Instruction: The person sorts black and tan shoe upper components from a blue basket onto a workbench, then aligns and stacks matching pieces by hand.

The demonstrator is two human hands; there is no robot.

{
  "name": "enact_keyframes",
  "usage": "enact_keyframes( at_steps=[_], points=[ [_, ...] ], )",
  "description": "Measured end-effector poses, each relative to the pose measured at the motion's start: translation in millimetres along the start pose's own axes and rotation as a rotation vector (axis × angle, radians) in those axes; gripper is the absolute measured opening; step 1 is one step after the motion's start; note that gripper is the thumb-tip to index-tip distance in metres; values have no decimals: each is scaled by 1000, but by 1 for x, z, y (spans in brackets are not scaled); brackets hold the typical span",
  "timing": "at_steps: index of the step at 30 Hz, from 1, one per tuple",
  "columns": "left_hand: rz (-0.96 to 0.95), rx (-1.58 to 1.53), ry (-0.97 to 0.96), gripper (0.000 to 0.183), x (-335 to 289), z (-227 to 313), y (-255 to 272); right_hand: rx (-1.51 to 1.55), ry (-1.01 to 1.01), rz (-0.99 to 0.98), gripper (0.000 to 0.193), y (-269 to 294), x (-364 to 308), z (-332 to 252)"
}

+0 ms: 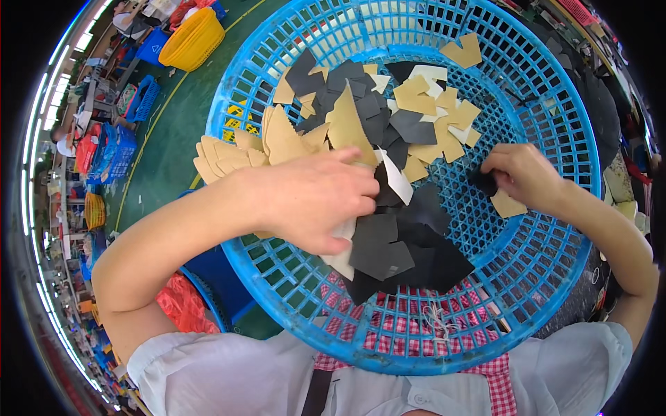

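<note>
A large blue plastic basket (406,360) in front of me holds loose flat cut pieces, which look like leather or fabric. My left hand (316,197) lies over the pile with thumb and fingers apart. Against its fingers stands a tan piece (350,128) with a zigzag edge, and a white piece (340,262) shows under its thumb. My right hand (524,175) is closed on a dark piece (481,182) at the right inside of the basket. Just below those fingers is a tan piece (508,204). Dark grey pieces (380,243) lie right of my left hand.
Overlapping tan pieces (225,156) rest at the basket's left rim. A yellow basket (193,38) stands on the green floor (173,132) at the far left. Red plastic (184,305) fills a blue container by my left elbow. Cluttered shelves line the left.
</note>
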State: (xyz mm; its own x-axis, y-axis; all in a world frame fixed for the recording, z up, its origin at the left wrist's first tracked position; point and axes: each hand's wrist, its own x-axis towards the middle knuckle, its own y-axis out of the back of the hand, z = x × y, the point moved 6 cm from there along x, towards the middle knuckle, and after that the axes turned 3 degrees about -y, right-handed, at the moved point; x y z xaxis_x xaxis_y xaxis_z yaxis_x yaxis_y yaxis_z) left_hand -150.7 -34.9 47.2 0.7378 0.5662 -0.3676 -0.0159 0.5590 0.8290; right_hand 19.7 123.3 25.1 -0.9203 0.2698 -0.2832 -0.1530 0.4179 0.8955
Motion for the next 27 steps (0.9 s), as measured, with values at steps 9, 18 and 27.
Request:
enact_keyframes(
  at_steps=[9,18,27],
  points=[
    [58,65,-97,32,-6,3,-18,380,52,234,61,-51,6,-77],
    [-102,51,-6,20,-29,-1,-5,521,162,53,96,-67,8,-106],
    [5,184,324,36,-50,1,11,610,105,-63,105,-75,19,-114]
  ],
)
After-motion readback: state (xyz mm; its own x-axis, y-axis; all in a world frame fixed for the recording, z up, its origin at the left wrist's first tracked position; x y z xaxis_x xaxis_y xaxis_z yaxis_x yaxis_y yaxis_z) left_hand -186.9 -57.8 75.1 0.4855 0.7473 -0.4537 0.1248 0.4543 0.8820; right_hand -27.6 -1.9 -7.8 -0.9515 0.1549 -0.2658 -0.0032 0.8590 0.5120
